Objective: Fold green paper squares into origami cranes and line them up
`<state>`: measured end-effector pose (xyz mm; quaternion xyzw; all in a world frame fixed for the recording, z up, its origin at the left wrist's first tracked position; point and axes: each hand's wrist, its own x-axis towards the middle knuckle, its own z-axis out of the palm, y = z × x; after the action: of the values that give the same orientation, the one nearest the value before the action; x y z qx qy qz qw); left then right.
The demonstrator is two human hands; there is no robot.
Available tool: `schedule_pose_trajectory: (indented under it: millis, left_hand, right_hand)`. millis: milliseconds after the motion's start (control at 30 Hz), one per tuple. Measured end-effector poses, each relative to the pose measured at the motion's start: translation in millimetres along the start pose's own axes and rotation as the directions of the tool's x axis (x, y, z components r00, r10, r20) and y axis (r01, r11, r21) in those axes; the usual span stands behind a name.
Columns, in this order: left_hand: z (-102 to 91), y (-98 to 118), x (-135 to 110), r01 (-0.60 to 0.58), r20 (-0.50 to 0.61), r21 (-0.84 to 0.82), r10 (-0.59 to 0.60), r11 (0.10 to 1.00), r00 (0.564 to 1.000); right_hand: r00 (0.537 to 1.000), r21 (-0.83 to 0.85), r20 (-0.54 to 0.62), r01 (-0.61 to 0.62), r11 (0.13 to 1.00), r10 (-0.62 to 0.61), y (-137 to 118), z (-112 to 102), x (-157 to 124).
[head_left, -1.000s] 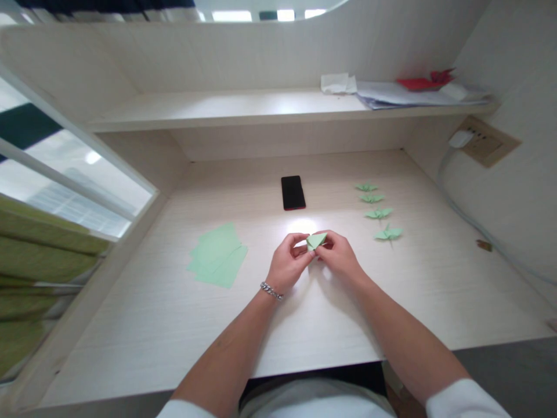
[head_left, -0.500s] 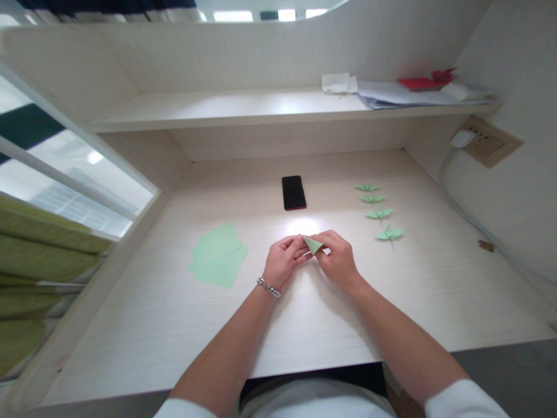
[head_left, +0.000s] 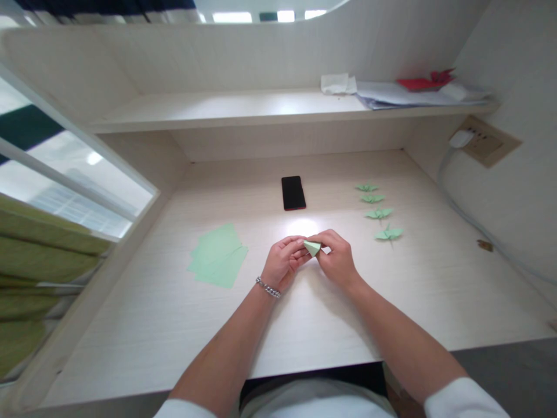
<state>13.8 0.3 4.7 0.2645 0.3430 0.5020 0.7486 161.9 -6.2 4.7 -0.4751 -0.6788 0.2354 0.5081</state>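
1. Hanging at far left: green curtain, outside the desk's side frame.
2. Green sheets: loose overlapping fan, flat on the pale desk, near the left hand.
3. Left hand: silver chain bracelet on wrist, fingers curled, fingertips at the folded paper's left corner. Can't tell if they pinch it or just steady it.
4. Phone: dark screen up, lying beyond the hands.
5. Folded green paper: small, pointed, mid-desk between both hands, tip toward the wearer.
6. Right hand: thumb and index clamped on that paper; hands meet around it.
7. Four green paper cranes: column on the desk, right of the right hand, well apart from it.
8. Shelf above, right end: white papers, red paper on top.
9. White plug in wall outlet; cable trails down from it.
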Motion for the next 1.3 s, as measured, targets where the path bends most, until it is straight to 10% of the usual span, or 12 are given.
schedule_pose_trajectory:
  millis: [567,1000,1300]
  left_hand:
    - [3.3,-5,2,-0.02,0.002,0.076,0.02,0.997,1.0]
    - [-8.8,-6,6,-0.239,-0.036,0.368,0.27,0.899,0.962]
    - [-5.2,-2,3,-0.235,-0.009,0.432,0.264,0.871,0.964]
  right_hand:
    - [0.946,0.151,-0.058,-0.308,0.939,0.319,0,7,2]
    - [0.871,0.466,0.242,-0.492,0.736,0.429,6,-3,6]
    - [0.929,0.221,0.135,-0.368,0.903,0.345,0,-9,7]
